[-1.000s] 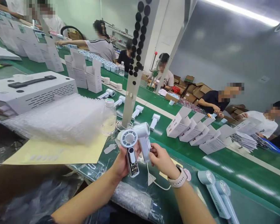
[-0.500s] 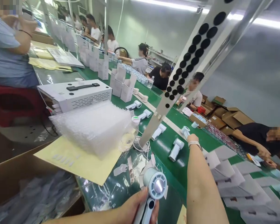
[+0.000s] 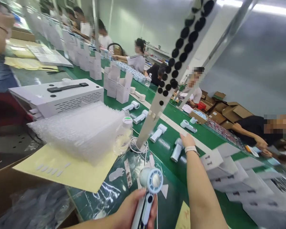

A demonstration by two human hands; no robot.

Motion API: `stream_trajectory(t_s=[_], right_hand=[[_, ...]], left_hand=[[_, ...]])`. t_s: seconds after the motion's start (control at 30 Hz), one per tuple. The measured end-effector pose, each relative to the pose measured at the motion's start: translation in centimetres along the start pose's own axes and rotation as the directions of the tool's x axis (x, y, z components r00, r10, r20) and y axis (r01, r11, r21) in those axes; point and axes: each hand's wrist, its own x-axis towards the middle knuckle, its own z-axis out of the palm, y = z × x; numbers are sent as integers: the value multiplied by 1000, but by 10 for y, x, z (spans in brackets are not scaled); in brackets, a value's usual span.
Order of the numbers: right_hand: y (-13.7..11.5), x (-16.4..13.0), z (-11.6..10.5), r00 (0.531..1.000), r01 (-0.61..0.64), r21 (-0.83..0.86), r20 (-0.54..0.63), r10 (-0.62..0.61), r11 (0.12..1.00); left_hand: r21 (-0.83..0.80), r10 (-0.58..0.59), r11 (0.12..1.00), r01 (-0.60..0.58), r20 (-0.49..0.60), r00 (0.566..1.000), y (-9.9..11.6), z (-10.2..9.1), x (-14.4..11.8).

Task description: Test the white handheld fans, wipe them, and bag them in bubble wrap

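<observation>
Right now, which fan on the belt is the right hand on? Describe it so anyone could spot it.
Follow the green belt past the slanted white post with black dots. Several white handheld fans lie in a row there; it is the fan nearest the camera, the only one under the right hand.

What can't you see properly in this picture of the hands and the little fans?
- Right hand, head view: its fingers lie on a fan on the green belt; whether they grip it is not clear.
- Fan in the left hand: its handle is cut off by the bottom edge and partly covered by the left hand.
- White boxes: blurred, so the print is unreadable.
</observation>
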Motion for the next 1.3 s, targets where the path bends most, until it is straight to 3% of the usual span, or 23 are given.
stream_trajectory(t_s=[0.07, 0.17, 0.23, 0.3, 0.4, 0.47, 0.57, 0.63, 0.77, 0.87, 0.93, 1.13, 1.3], right_hand=[[-8, -26, 5, 998, -53, 19, 44, 53, 998], [-16, -69, -2, 997, -19, 104, 73, 11, 994], [-19, -101, -18, 995, 68, 184, 63, -81, 981], [-22, -141, -36, 981, 174, 262, 36, -190, 949], [-22, -216, -52, 943, 314, 356, -14, -331, 880], [-16, -267, -54, 927, 370, 380, -93, -363, 848], [5, -325, -50, 936, 347, 378, -203, -289, 858], [23, -348, -48, 957, 290, 462, -135, -257, 838], [53, -374, -55, 944, 160, 772, 63, -324, 616], [66, -379, -55, 965, 57, 892, 65, -252, 448], [68, -374, -47, 983, 12, 910, 64, -170, 414], [64, -359, -16, 997, -71, 779, 54, 46, 623], [98, -350, -21, 958, -238, 585, 9, 287, 776]], left_hand=[[-40, -40, 998, 39, -35, 999, 10, 10, -2], [8, 30, 1000, -29, -114, 993, 24, 14, -1], [98, 166, 984, -150, -190, 968, 29, 13, 2], [193, 358, 928, -319, -217, 908, 29, 12, 5], [251, 511, 844, -474, -109, 853, 17, 20, 1], [247, 479, 854, -458, -27, 878, 1, 29, -10], [241, 317, 916, -319, 48, 947, -28, 41, -28], [246, 219, 942, -228, 65, 974, -41, 44, -35], [261, 204, 945, -198, 5, 979, -40, 44, -38], [275, 175, 946, -170, 8, 985, -29, 43, -39], [309, 97, 946, -103, 34, 995, -26, 42, -40], [296, 16, 955, -12, -10, 1000, -39, 27, -41], [246, 0, 969, 30, -120, 993, -46, 11, -38]])
